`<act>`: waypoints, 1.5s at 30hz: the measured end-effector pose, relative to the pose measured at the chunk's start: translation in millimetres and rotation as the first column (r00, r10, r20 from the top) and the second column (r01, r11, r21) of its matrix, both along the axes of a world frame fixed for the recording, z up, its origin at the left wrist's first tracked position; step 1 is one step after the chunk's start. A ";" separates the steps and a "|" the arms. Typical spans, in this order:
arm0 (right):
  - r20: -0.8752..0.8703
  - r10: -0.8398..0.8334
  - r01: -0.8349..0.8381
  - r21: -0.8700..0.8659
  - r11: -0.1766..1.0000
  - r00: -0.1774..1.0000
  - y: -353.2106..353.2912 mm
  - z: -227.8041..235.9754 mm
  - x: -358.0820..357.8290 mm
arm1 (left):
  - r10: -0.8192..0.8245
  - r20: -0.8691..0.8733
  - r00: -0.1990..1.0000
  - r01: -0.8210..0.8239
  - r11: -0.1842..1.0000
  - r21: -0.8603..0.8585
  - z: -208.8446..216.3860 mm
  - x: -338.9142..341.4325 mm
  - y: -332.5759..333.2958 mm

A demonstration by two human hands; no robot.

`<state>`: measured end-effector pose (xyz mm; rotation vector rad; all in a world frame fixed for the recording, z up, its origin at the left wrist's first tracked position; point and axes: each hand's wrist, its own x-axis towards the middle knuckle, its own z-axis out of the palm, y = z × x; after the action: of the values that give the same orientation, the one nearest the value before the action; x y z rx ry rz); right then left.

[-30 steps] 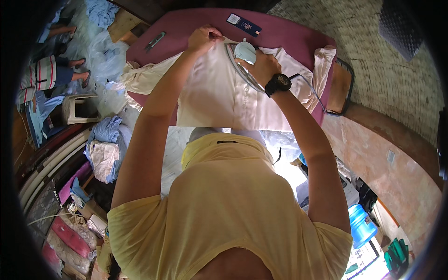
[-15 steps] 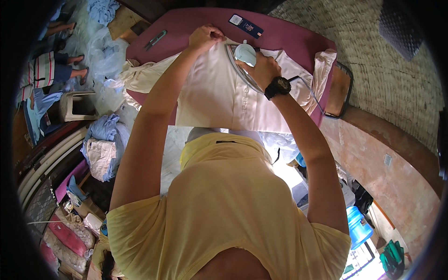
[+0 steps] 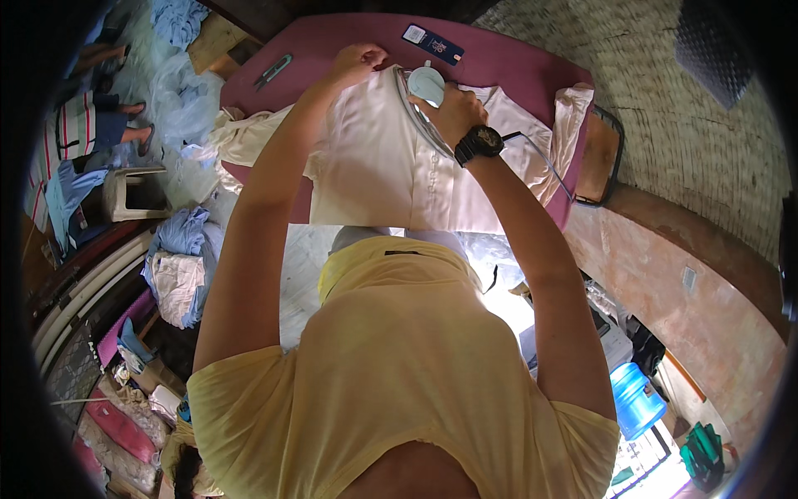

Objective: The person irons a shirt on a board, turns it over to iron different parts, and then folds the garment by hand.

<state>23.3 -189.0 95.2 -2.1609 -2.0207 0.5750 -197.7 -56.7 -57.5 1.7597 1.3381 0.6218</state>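
Your right hand [image 3: 460, 113] wraps round-topped, pale-green-and-metal iron [image 3: 426, 86], flat on cream button-front shirt [image 3: 366, 166] across maroon fabric-covered bench [image 3: 312, 46]. Your left hand [image 3: 361, 61] curls by shirt's far edge, likely steadying it; pinch cannot be told.

The iron [image 3: 427, 88] (pale-topped) lies on a cream shirt [image 3: 366, 162].
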 end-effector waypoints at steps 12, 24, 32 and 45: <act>-0.047 -0.013 0.010 -0.069 0.998 0.999 -6.4 -0.8 15.6 | 0.194 -0.380 0.905 -0.166 0.980 0.106 60.4 -34.9 -60.5; -0.065 0.010 -0.016 -0.089 0.996 0.998 -10.3 -1.5 20.8 | 0.215 -0.236 0.948 -0.150 0.952 0.265 39.0 35.5 -36.2; -0.066 0.020 -0.026 -0.087 0.996 0.998 3.3 -8.9 11.0 | 0.077 0.010 0.997 -0.077 0.997 0.025 12.9 16.1 -12.5; -0.055 0.080 -0.083 -0.041 0.996 0.995 10.3 -3.8 -1.1 | 0.164 -0.347 0.923 -0.143 0.986 0.087 39.3 -60.2 -67.9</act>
<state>22.2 -178.7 91.4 -2.0706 -2.0952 0.6856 -257.9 -124.6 -18.2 1.8897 1.7331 0.4445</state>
